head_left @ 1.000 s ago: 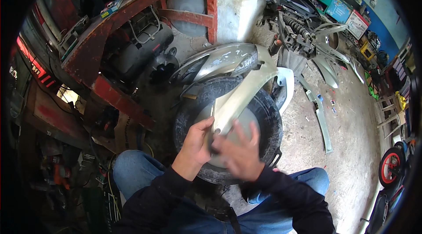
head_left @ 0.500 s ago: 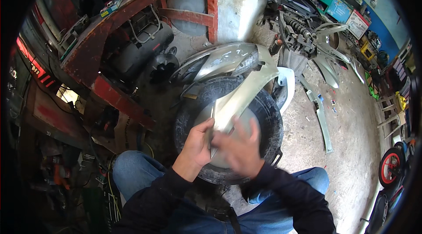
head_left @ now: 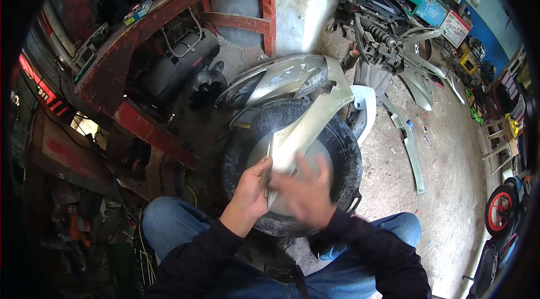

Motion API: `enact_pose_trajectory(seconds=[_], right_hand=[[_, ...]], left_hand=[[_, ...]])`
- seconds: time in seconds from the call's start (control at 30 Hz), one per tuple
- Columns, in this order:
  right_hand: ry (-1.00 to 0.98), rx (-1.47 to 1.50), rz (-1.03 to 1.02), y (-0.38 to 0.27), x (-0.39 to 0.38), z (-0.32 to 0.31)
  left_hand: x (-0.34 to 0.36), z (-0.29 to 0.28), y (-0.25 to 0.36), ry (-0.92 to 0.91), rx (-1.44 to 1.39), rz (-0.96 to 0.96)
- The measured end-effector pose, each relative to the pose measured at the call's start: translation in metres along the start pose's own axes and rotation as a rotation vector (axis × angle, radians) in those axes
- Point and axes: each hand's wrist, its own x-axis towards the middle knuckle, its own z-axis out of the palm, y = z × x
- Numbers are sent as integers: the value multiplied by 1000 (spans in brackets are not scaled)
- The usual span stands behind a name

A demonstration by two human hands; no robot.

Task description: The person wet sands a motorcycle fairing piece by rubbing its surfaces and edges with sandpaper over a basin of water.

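Beige plastic body panel lies across a black tyre on the concrete floor, right in front of the person's knees. Only 1 view here, from the head. Left hand has its fingers clenched around the panel's near edge. Right hand is blurred, fingers spread flat over the panel, gripping nothing as far as I can see. Rusty red frame and a white tank sit behind.

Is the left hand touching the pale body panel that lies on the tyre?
Touching. In the head view the left hand grips the near edge of the pale body panel, with fingers wrapped on it, above the tyre.
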Motion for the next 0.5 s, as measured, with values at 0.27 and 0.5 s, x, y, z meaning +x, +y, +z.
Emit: enact_pose_trajectory(seconds=[0.27,0.5], right_hand=[[7,137,-68,-3,0,3],[-23,46,1,6,-1,5]], left_hand=[[6,-9,3,-91,-54,-10],[1,-8,-2,27,48,47]])
